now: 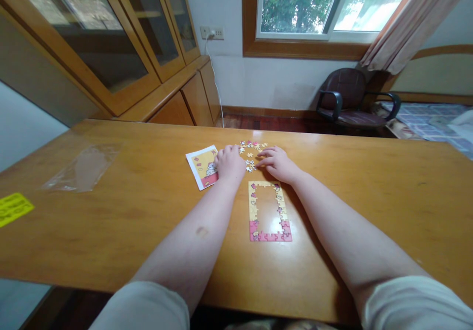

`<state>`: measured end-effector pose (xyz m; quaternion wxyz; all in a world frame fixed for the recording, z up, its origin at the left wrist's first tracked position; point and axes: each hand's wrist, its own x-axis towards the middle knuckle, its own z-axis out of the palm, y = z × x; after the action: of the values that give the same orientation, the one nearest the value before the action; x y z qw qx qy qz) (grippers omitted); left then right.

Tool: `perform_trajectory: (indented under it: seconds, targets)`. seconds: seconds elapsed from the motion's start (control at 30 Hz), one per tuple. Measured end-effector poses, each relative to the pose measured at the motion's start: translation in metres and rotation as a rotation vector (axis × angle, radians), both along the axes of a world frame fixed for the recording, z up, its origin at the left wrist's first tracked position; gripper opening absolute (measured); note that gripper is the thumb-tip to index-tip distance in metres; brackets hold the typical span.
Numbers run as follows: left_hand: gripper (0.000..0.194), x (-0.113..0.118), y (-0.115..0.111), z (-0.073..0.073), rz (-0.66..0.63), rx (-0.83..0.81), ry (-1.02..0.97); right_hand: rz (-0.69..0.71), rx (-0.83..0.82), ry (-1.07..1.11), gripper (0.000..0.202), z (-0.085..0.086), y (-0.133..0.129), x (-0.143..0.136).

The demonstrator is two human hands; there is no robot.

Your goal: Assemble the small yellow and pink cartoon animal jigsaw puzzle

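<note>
Loose jigsaw puzzle pieces [250,155] lie in a scattered group between my two hands. My left hand [229,162] is at the left of them, fingers curled down and their tips hidden; whatever they hold is out of sight. It covers the right side of a picture card [201,168] with a yellow and pink print. On the other side, my right hand [280,163] reaches in with fingers apart, its fingertips at the edge of the pieces. Closer to me lies a joined puzzle border [252,212], yellow above and pink below, with bare table inside it.
The wooden table [148,221] carries a clear plastic bag [83,170] and a yellow label [15,209] at the left. Beyond it stand a glass-fronted cabinet [177,91] and an office chair [347,96] below a window. A white cord [216,79] hangs from the wall socket.
</note>
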<state>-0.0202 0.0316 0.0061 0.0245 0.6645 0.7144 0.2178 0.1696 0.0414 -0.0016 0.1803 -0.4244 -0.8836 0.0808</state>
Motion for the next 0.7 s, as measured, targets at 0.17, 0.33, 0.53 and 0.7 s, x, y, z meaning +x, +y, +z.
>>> perform_trajectory:
  seconds: [0.17, 0.33, 0.53, 0.7]
  targets:
    - [0.04, 0.0, -0.0001, 0.0002, 0.174, -0.024, -0.053, -0.274, 0.054, 0.021, 0.034, -0.0015, 0.0025, 0.0042]
    - [0.041, -0.0015, 0.0017, -0.0018, 0.106, -0.093, -0.001, -0.309, 0.044, 0.081, 0.032, -0.0057, 0.0054, 0.0066]
    - [0.035, -0.0021, 0.001, -0.0037, 0.077, -0.092, 0.053, -0.293, 0.064, 0.115, 0.029, -0.0058, 0.0059, 0.0059]
    - [0.027, -0.0023, 0.0002, -0.0034, 0.009, -0.065, 0.039, -0.273, 0.057, 0.104, 0.03, -0.0039, 0.0053, 0.0049]
